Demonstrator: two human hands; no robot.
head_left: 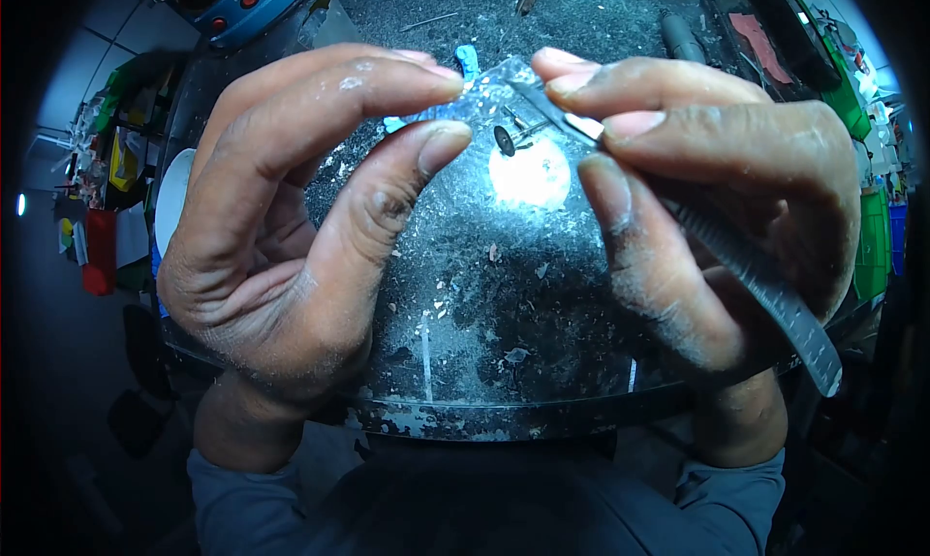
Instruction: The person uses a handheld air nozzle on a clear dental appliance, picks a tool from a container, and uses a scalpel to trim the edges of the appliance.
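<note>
Between the thumb and fingers of my left hand (310, 198) is a thin, clear plastic-like piece (484, 89). My right hand (707, 169) pinches a metal hand tool (760, 275), whose flat blade end points up and left to the clear piece's right edge. The tool's ridged handle runs under the palm and sticks out at lower right. Below the clear piece, a small dark disc on a shank (504, 140) lies on the worktop, beside a bright spot of light. Blue pieces (467, 62) show behind and beside my left fingertips.
The dark, speckled worktop (484, 362) has white debris on it. A blue machine with red buttons (237, 9) stands at the back left. At the back right are a dark cylindrical object (683, 39) and a reddish strip (759, 47). Green bins (872, 241) are far right.
</note>
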